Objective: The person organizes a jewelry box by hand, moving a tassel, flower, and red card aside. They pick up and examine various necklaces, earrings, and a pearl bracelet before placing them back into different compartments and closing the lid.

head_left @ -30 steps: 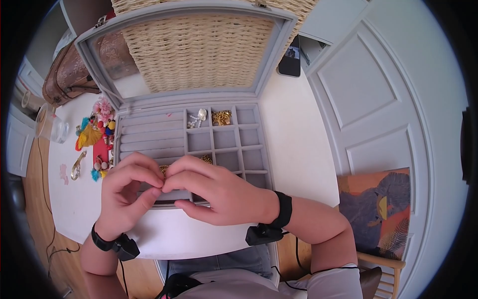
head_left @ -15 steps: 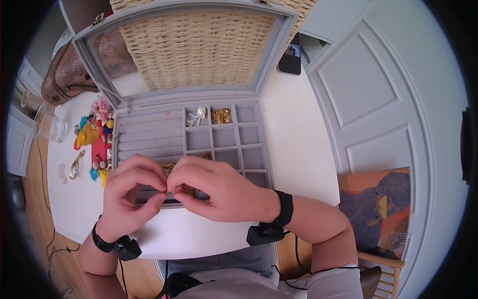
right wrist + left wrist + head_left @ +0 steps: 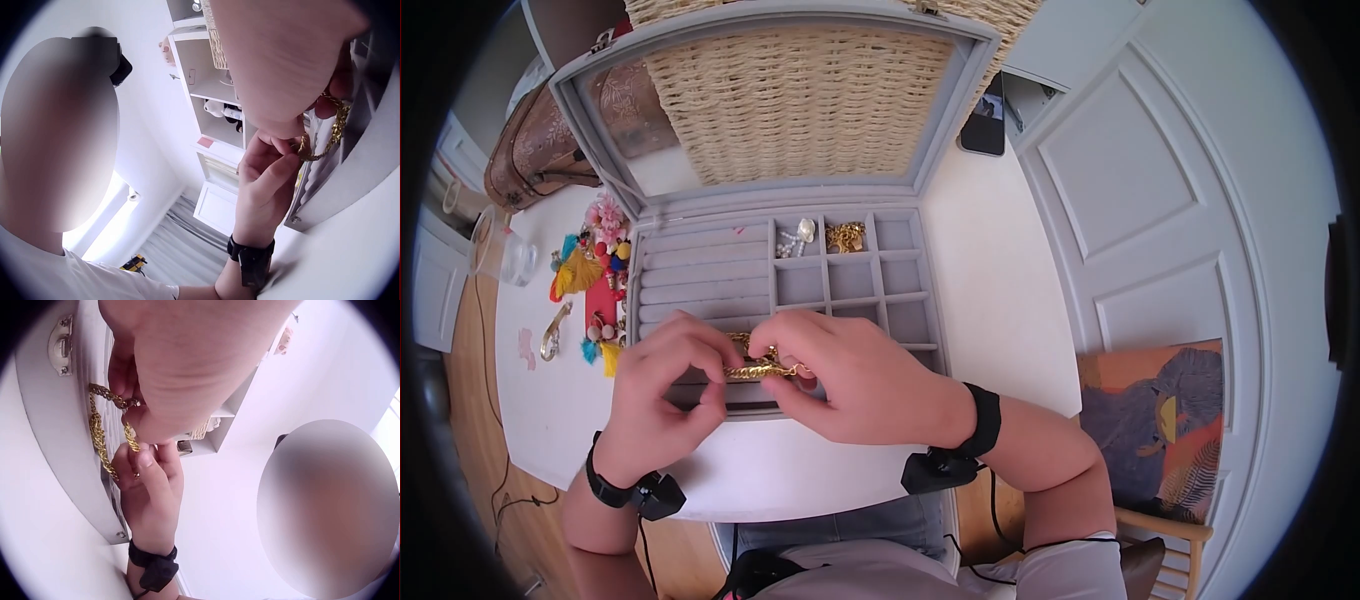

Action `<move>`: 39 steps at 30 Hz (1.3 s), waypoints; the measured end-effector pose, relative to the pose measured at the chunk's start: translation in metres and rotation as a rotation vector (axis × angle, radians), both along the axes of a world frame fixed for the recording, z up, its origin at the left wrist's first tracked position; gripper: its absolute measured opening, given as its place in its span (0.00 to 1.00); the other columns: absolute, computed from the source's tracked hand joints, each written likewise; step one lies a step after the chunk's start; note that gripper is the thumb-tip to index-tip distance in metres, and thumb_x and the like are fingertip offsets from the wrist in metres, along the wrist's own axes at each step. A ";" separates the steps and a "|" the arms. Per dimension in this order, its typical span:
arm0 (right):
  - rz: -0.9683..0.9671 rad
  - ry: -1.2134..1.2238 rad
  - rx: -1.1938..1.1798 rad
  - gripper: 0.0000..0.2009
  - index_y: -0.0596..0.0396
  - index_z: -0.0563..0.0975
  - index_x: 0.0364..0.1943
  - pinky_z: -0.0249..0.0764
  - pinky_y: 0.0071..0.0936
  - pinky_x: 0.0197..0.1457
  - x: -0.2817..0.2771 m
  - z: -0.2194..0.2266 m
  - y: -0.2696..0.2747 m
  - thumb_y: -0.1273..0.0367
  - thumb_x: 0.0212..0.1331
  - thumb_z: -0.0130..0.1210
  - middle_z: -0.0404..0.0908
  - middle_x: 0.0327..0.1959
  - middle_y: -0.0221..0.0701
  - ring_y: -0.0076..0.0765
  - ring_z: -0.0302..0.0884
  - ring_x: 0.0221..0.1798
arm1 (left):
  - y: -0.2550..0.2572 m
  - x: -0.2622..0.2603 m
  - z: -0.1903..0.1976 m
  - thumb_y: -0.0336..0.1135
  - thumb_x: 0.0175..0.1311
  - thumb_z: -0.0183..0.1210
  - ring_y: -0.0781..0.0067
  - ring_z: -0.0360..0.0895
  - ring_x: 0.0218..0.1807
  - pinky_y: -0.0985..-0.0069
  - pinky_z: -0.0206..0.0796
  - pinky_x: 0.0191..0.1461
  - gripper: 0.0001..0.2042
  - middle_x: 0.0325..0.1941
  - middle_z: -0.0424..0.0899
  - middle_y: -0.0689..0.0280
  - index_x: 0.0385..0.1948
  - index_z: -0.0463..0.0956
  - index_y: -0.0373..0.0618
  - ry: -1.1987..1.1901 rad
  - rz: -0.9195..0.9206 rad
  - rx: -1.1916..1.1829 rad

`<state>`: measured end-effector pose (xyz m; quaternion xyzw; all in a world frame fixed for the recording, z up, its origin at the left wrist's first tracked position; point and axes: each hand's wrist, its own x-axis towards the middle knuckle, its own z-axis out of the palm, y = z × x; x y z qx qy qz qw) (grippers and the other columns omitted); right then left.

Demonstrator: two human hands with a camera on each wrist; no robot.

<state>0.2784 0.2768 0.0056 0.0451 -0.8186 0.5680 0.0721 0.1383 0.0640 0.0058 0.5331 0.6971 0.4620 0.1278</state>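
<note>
A gold chain (image 3: 752, 372) stretches between the two hands over the front of the grey jewelry box (image 3: 935, 350). The left hand (image 3: 668, 385) pinches one end of it between thumb and fingertips. The other end is pinched by the right hand (image 3: 855, 385). In the left wrist view the gold chain (image 3: 100, 439) hangs in a loop from both hands, beside the box's front wall. More gold links show behind the fingers in the head view; whether they are part of the same chain, I cannot tell.
Upper compartments hold a pearl piece (image 3: 804, 232) and gold jewelry (image 3: 845, 236). Left of the box lie colourful tasselled pieces (image 3: 582, 270) and a gold bangle (image 3: 552, 335). The raised lid (image 3: 990, 60) stands behind, with a phone (image 3: 983, 125) to its right.
The hands have moved apart, the right one slightly rightward, and a length of gold chain now shows between them.
</note>
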 end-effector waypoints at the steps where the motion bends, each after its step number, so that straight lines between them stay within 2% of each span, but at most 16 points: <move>1: -0.002 0.038 0.143 0.04 0.57 0.80 0.42 0.79 0.45 0.40 0.000 -0.001 0.002 0.72 0.68 0.63 0.81 0.40 0.39 0.51 0.84 0.36 | 0.000 0.000 0.000 0.15 0.50 0.63 0.58 0.84 0.44 0.67 0.77 0.50 0.12 0.42 0.88 0.60 0.32 0.76 0.43 0.007 0.020 -0.002; 2: -0.004 0.076 0.286 0.05 0.57 0.80 0.40 0.79 0.47 0.40 0.000 -0.001 0.004 0.70 0.68 0.63 0.81 0.39 0.39 0.53 0.84 0.36 | 0.000 -0.001 0.001 0.15 0.50 0.63 0.58 0.84 0.44 0.67 0.77 0.50 0.12 0.42 0.88 0.60 0.32 0.76 0.43 0.007 0.020 -0.003; 8: 0.028 0.083 0.485 0.07 0.56 0.81 0.38 0.78 0.48 0.39 0.003 0.004 0.011 0.68 0.70 0.63 0.80 0.32 0.38 0.53 0.83 0.34 | -0.001 -0.005 0.004 0.16 0.48 0.58 0.59 0.82 0.44 0.66 0.75 0.52 0.11 0.40 0.87 0.58 0.32 0.74 0.42 0.057 0.069 0.011; 11: 0.041 0.163 0.277 0.06 0.56 0.82 0.38 0.75 0.45 0.35 0.000 0.012 0.018 0.69 0.71 0.65 0.78 0.31 0.37 0.50 0.80 0.31 | -0.002 -0.004 0.003 0.16 0.47 0.58 0.58 0.81 0.45 0.65 0.74 0.54 0.12 0.40 0.87 0.59 0.34 0.76 0.42 0.003 0.121 0.046; 12: 0.042 0.163 0.278 0.06 0.56 0.82 0.38 0.75 0.45 0.35 0.002 0.016 0.019 0.69 0.71 0.65 0.78 0.31 0.37 0.50 0.80 0.31 | -0.001 -0.004 0.005 0.16 0.47 0.58 0.57 0.81 0.45 0.65 0.74 0.54 0.13 0.40 0.87 0.60 0.36 0.77 0.41 0.059 0.110 0.026; 14: -0.069 0.339 0.185 0.05 0.57 0.84 0.38 0.71 0.36 0.32 0.006 0.024 0.021 0.71 0.70 0.67 0.78 0.30 0.33 0.39 0.75 0.27 | -0.002 -0.005 0.005 0.16 0.47 0.58 0.57 0.81 0.45 0.64 0.74 0.54 0.15 0.40 0.87 0.60 0.38 0.78 0.41 0.116 0.104 0.008; 15: -0.066 0.339 0.186 0.05 0.57 0.84 0.38 0.71 0.36 0.32 0.005 0.023 0.024 0.71 0.70 0.67 0.78 0.30 0.33 0.39 0.75 0.27 | -0.002 -0.005 0.004 0.16 0.47 0.58 0.56 0.80 0.45 0.64 0.74 0.53 0.16 0.40 0.86 0.60 0.39 0.79 0.40 0.124 0.089 0.009; 17: -0.158 0.598 0.167 0.06 0.60 0.84 0.41 0.70 0.30 0.32 0.004 0.019 0.032 0.71 0.75 0.63 0.80 0.32 0.34 0.29 0.73 0.26 | -0.002 -0.005 0.004 0.16 0.47 0.58 0.55 0.80 0.45 0.64 0.74 0.53 0.16 0.40 0.86 0.60 0.41 0.80 0.40 0.133 0.073 0.008; 18: -0.159 0.598 0.167 0.06 0.60 0.84 0.41 0.70 0.30 0.32 0.006 0.019 0.036 0.71 0.75 0.63 0.80 0.32 0.34 0.29 0.73 0.26 | -0.002 -0.004 0.004 0.16 0.47 0.58 0.55 0.80 0.45 0.64 0.74 0.53 0.16 0.40 0.85 0.60 0.40 0.79 0.39 0.152 0.102 0.001; 20: -0.270 0.632 0.136 0.07 0.61 0.81 0.47 0.67 0.24 0.32 0.009 0.020 0.042 0.70 0.82 0.55 0.80 0.33 0.33 0.21 0.71 0.27 | -0.002 -0.004 0.004 0.16 0.48 0.58 0.55 0.80 0.45 0.64 0.73 0.53 0.16 0.39 0.84 0.60 0.40 0.79 0.39 0.173 0.127 -0.008; 24: -0.407 0.641 -0.058 0.09 0.60 0.77 0.52 0.64 0.20 0.31 0.006 0.011 0.049 0.69 0.86 0.48 0.77 0.34 0.29 0.16 0.68 0.29 | -0.003 -0.009 0.002 0.15 0.51 0.60 0.53 0.82 0.44 0.65 0.76 0.49 0.14 0.39 0.83 0.58 0.40 0.80 0.38 0.211 0.237 -0.053; 27: -0.482 0.538 -0.380 0.05 0.60 0.80 0.50 0.63 0.16 0.34 0.001 0.010 0.051 0.72 0.82 0.57 0.79 0.34 0.23 0.11 0.67 0.32 | -0.003 -0.011 0.004 0.15 0.54 0.60 0.57 0.81 0.41 0.67 0.75 0.48 0.13 0.39 0.83 0.58 0.41 0.80 0.38 0.247 0.286 -0.081; 29: -0.508 0.466 -0.398 0.05 0.60 0.79 0.52 0.65 0.16 0.34 -0.005 0.009 0.053 0.73 0.81 0.58 0.78 0.34 0.22 0.12 0.68 0.33 | -0.004 -0.012 0.006 0.15 0.56 0.59 0.60 0.81 0.38 0.68 0.74 0.47 0.12 0.38 0.83 0.58 0.41 0.79 0.37 0.307 0.299 -0.091; 35: -0.513 0.261 -0.494 0.11 0.58 0.75 0.57 0.73 0.18 0.37 -0.018 0.003 0.068 0.77 0.77 0.61 0.73 0.39 0.22 0.15 0.74 0.35 | -0.013 -0.026 0.004 0.17 0.66 0.57 0.72 0.81 0.36 0.74 0.72 0.43 0.09 0.39 0.84 0.60 0.44 0.80 0.37 0.196 0.453 -0.163; 38: -0.501 0.175 -0.501 0.13 0.57 0.74 0.58 0.76 0.19 0.40 -0.020 -0.001 0.072 0.79 0.75 0.61 0.72 0.43 0.23 0.17 0.77 0.39 | -0.018 -0.035 0.000 0.19 0.73 0.56 0.78 0.80 0.39 0.78 0.71 0.45 0.07 0.40 0.85 0.65 0.47 0.80 0.37 0.085 0.523 -0.191; 39: -0.500 0.154 -0.489 0.13 0.57 0.74 0.58 0.77 0.19 0.43 -0.020 -0.002 0.073 0.80 0.75 0.61 0.71 0.45 0.24 0.17 0.78 0.41 | -0.022 -0.041 -0.005 0.21 0.76 0.56 0.79 0.80 0.41 0.79 0.71 0.46 0.07 0.43 0.84 0.67 0.49 0.79 0.38 -0.013 0.508 -0.104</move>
